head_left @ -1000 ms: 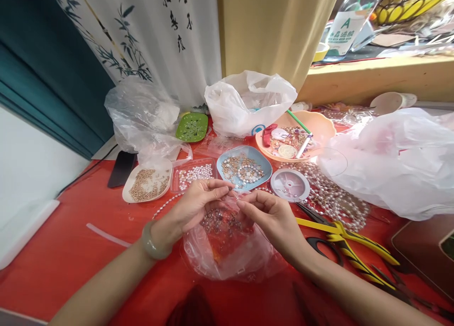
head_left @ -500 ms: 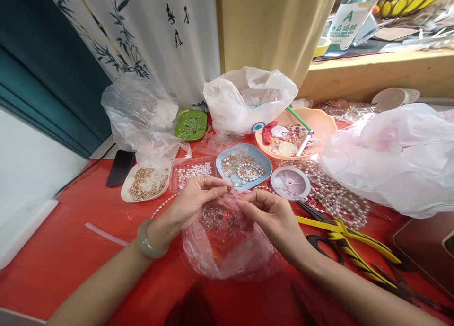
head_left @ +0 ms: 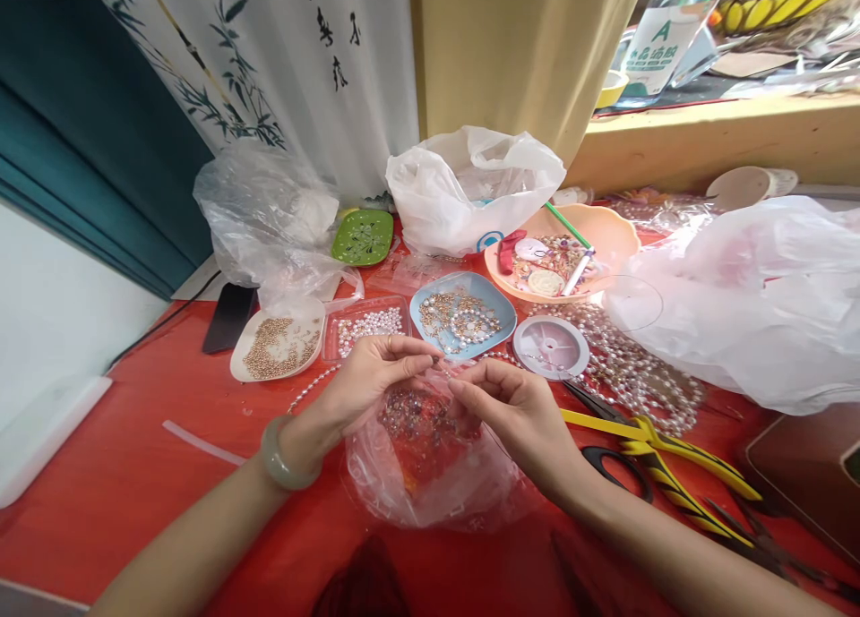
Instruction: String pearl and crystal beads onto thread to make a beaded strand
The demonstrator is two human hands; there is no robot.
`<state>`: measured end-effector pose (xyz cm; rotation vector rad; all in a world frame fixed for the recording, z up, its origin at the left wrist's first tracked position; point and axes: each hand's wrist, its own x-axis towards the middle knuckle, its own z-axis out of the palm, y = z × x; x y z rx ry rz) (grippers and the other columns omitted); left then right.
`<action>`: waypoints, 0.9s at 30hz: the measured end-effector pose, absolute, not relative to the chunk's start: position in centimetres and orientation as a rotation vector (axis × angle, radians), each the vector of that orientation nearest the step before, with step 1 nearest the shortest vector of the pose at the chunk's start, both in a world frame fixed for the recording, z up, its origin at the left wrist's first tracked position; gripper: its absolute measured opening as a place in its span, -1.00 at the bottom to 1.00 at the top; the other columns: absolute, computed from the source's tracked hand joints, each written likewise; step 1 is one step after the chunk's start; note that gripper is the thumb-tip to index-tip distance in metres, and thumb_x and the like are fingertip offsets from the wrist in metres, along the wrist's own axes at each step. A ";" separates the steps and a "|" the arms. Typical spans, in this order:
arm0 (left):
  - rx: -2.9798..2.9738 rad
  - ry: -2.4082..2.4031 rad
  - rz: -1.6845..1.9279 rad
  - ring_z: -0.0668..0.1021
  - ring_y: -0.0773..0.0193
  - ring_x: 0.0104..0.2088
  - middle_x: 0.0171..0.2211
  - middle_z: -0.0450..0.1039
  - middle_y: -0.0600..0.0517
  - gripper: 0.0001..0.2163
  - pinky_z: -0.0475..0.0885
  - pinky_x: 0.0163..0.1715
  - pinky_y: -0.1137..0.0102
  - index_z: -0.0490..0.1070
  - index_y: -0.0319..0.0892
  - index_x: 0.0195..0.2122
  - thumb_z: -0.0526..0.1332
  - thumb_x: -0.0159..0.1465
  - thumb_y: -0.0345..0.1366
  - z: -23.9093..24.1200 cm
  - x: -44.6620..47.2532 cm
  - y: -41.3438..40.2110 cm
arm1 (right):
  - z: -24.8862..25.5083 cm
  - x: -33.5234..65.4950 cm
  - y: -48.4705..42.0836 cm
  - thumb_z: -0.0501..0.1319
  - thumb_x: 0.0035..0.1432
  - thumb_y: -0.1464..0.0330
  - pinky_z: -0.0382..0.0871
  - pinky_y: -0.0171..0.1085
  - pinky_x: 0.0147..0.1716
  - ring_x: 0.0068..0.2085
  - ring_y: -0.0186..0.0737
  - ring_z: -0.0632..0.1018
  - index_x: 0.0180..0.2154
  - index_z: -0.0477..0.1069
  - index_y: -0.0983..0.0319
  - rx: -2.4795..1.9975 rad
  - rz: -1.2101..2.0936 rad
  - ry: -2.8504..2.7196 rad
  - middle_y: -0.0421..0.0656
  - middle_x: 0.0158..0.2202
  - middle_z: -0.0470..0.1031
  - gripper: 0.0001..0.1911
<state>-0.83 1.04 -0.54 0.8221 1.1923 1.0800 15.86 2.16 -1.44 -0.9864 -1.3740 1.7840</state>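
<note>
My left hand (head_left: 376, 377), with a jade-coloured bangle (head_left: 288, 456) on the wrist, pinches a small dark bead (head_left: 436, 359) between thumb and fingertips. Facing it, my right hand (head_left: 507, 407) is closed in a pinch on what looks like a thin thread (head_left: 498, 445), which trails below the fingers. The fingertips of the two hands are nearly touching. Under them lies a clear plastic bag (head_left: 430, 496) with many small dark, shiny beads (head_left: 417, 415) in it. The exact contact of thread and bead is too small to make out.
Beyond my hands stand a blue dish (head_left: 503, 335) of beads, a clear tray (head_left: 329, 344) of pearls and a cream dish (head_left: 242, 366) of gold beads. A thread spool (head_left: 551, 347), pearl strands (head_left: 645, 375), yellow-handled pliers (head_left: 672, 478) and scissors (head_left: 614, 465) lie right.
Almost nothing differs. Both hands hold the same pinch in the same place, and the whole view has shifted very slightly.
</note>
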 end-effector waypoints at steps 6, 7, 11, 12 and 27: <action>0.840 1.192 1.059 0.50 0.38 -0.52 -0.50 0.49 0.03 -0.89 0.43 -0.45 0.45 0.51 -0.25 -0.45 0.33 -0.03 -0.36 -0.7 -0.8 1.0 | -1.3 15.8 2.1 0.23 -0.01 0.23 0.32 -0.41 -0.58 -0.60 -0.43 0.40 -0.53 0.33 0.28 -0.993 1.784 -1.377 -0.25 -0.63 0.39 -0.75; 0.861 1.193 1.055 0.50 0.37 -0.52 -0.50 0.49 0.03 -0.89 0.43 -0.44 0.44 0.51 -0.25 -0.45 0.33 -0.02 -0.36 -0.7 -0.8 1.0 | -1.3 15.8 2.1 0.23 -0.01 0.23 0.32 -0.41 -0.58 -0.60 -0.44 0.41 -0.53 0.33 0.28 -0.995 1.785 -1.376 -0.25 -0.63 0.40 -0.75; 0.988 1.218 1.045 0.50 0.37 -0.47 -0.47 0.50 0.04 -0.88 0.41 -0.45 0.48 0.49 -0.24 -0.41 0.32 -0.01 -0.37 -0.5 -0.9 0.9 | -1.4 15.8 2.2 0.24 -0.01 0.25 0.32 -0.42 -0.58 -0.61 -0.45 0.41 -0.52 0.35 0.28 -0.991 1.787 -1.378 -0.27 -0.65 0.39 -0.77; 1.007 1.224 1.049 0.50 0.39 -0.47 -0.47 0.50 0.05 -0.88 0.40 -0.45 0.50 0.48 -0.24 -0.41 0.33 -0.01 -0.38 -0.4 -0.9 0.9 | -1.4 15.8 2.2 0.24 -0.01 0.25 0.32 -0.42 -0.59 -0.61 -0.45 0.41 -0.52 0.36 0.29 -0.989 1.795 -1.374 -0.27 -0.64 0.40 -0.77; 1.221 1.309 0.948 0.48 0.40 -0.51 -0.52 0.49 0.06 -0.94 0.39 -0.47 0.51 0.49 -0.24 -0.47 0.30 0.00 -0.38 0.5 -1.4 0.7 | -1.7 15.7 2.3 0.29 -0.08 0.28 0.36 -0.42 -0.58 -0.61 -0.44 0.46 -0.46 0.41 0.30 -0.940 1.878 -1.315 -0.24 -0.59 0.46 -0.80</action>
